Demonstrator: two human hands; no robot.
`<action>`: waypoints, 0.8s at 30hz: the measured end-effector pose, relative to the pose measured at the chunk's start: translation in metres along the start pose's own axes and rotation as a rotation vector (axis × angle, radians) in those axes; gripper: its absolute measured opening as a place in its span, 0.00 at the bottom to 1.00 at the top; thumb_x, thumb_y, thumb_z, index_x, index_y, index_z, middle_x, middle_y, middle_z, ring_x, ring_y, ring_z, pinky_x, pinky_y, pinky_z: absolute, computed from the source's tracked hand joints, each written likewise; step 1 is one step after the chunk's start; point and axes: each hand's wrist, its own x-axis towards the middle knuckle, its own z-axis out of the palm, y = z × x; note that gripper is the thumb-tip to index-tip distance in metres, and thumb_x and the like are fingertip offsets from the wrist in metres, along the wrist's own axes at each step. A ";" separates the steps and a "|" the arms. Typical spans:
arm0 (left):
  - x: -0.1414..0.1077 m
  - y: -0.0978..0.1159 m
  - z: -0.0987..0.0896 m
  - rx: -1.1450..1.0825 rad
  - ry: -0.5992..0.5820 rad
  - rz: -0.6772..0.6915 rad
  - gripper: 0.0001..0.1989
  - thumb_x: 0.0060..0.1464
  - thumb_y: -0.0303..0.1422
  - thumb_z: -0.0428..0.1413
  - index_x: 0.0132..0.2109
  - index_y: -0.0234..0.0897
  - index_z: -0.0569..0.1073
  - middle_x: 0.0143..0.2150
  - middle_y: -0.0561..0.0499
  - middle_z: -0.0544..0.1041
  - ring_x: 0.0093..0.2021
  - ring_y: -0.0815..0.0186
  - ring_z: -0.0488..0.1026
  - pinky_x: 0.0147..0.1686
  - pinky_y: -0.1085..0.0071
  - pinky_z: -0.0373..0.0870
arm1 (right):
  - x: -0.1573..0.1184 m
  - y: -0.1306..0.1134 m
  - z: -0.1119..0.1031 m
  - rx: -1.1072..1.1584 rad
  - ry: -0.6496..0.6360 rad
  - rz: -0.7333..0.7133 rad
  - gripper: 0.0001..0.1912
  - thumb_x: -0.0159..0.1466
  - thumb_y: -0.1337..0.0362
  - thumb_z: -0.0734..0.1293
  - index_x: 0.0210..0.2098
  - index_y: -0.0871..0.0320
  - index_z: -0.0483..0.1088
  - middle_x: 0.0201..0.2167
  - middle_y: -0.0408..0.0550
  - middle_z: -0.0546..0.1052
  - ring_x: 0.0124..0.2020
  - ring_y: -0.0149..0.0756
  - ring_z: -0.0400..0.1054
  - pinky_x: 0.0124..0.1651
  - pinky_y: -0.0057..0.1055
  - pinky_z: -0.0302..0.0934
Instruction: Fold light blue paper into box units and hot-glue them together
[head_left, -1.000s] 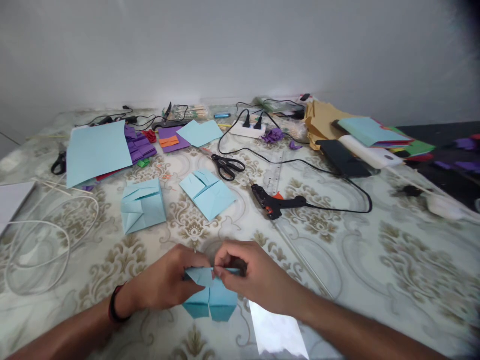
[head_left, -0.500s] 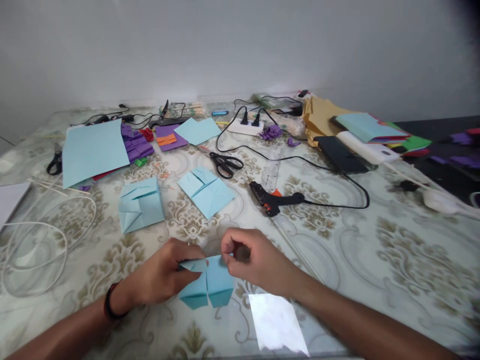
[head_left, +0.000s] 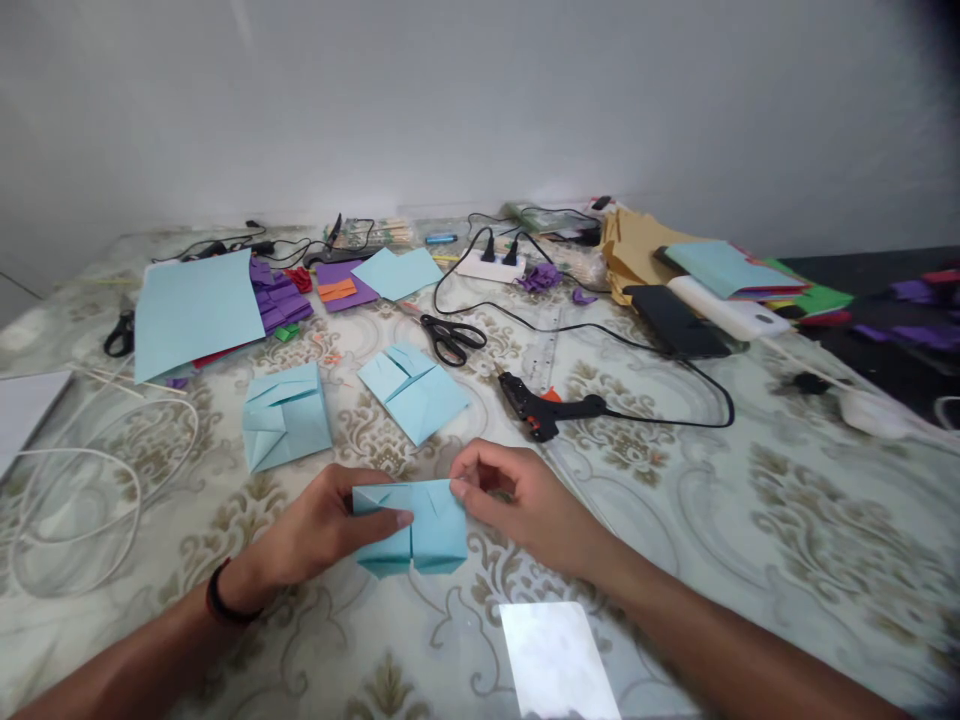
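A folded light blue paper [head_left: 437, 530] is held between both hands near the front of the table. My left hand [head_left: 330, 525] grips its left side, thumb across the front and fingers behind. At the paper's upper right corner, my right hand [head_left: 499, 490] pinches the edge between thumb and fingertips. Two other folded blue papers lie just beyond: one [head_left: 289, 420] to the left, another [head_left: 416, 390] behind the held piece. To the right of that one rests a black glue gun [head_left: 547, 405], and black-handled scissors [head_left: 454, 338] lie farther back.
A large blue sheet [head_left: 196, 310] and purple folded strips [head_left: 277, 295] lie back left. Behind are a white power strip [head_left: 491, 266] and black cables. Phone [head_left: 675, 320] and brown paper [head_left: 645, 245] sit right. White cable loops [head_left: 135, 480] lie left.
The held blue paper has tilted up, showing more of its front, and its upper flap lies flatter. My right hand has moved slightly up onto its corner. The view has shifted a little.
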 end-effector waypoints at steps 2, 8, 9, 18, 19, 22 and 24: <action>0.000 -0.006 -0.001 -0.062 0.004 -0.020 0.17 0.58 0.41 0.65 0.28 0.34 0.72 0.24 0.56 0.65 0.25 0.71 0.60 0.23 0.76 0.55 | 0.003 -0.003 -0.004 -0.091 -0.022 -0.037 0.09 0.70 0.59 0.65 0.37 0.57 0.73 0.28 0.42 0.73 0.29 0.31 0.67 0.29 0.25 0.59; 0.006 -0.012 -0.005 -0.353 0.288 0.064 0.13 0.53 0.38 0.68 0.29 0.34 0.77 0.24 0.55 0.71 0.24 0.72 0.64 0.23 0.77 0.61 | 0.012 -0.003 -0.058 -0.582 0.205 -0.171 0.12 0.71 0.62 0.61 0.49 0.55 0.72 0.44 0.51 0.79 0.44 0.41 0.74 0.49 0.37 0.68; 0.008 -0.012 -0.005 -0.439 0.349 0.086 0.12 0.52 0.38 0.69 0.31 0.35 0.79 0.26 0.54 0.74 0.25 0.71 0.67 0.25 0.77 0.65 | 0.012 0.001 -0.072 -0.671 0.278 -0.143 0.14 0.69 0.61 0.63 0.51 0.56 0.71 0.46 0.53 0.78 0.45 0.44 0.74 0.51 0.40 0.68; 0.014 -0.012 -0.007 -0.469 0.395 0.116 0.14 0.54 0.41 0.67 0.35 0.33 0.79 0.30 0.51 0.80 0.27 0.65 0.74 0.29 0.70 0.74 | 0.013 0.038 -0.125 -0.916 0.110 0.062 0.20 0.58 0.69 0.66 0.50 0.57 0.73 0.51 0.56 0.77 0.52 0.49 0.74 0.56 0.42 0.68; 0.013 -0.012 -0.007 -0.437 0.395 0.114 0.14 0.55 0.41 0.66 0.34 0.33 0.77 0.28 0.52 0.78 0.26 0.67 0.73 0.28 0.71 0.72 | 0.015 0.038 -0.124 -0.916 0.119 0.063 0.19 0.57 0.71 0.65 0.49 0.57 0.74 0.50 0.56 0.78 0.51 0.49 0.75 0.55 0.42 0.68; 0.011 -0.011 -0.007 -0.347 0.442 0.128 0.15 0.56 0.41 0.66 0.32 0.34 0.75 0.26 0.55 0.74 0.25 0.70 0.67 0.26 0.74 0.64 | 0.018 0.034 -0.124 -0.914 0.128 0.069 0.18 0.55 0.73 0.65 0.45 0.56 0.74 0.46 0.54 0.81 0.47 0.50 0.76 0.51 0.42 0.69; 0.009 -0.009 -0.008 -0.310 0.455 0.130 0.15 0.56 0.42 0.65 0.32 0.34 0.74 0.26 0.55 0.72 0.26 0.69 0.65 0.26 0.74 0.61 | 0.018 0.029 -0.126 -0.875 0.154 0.059 0.18 0.55 0.71 0.67 0.45 0.54 0.74 0.43 0.52 0.82 0.45 0.51 0.77 0.48 0.42 0.69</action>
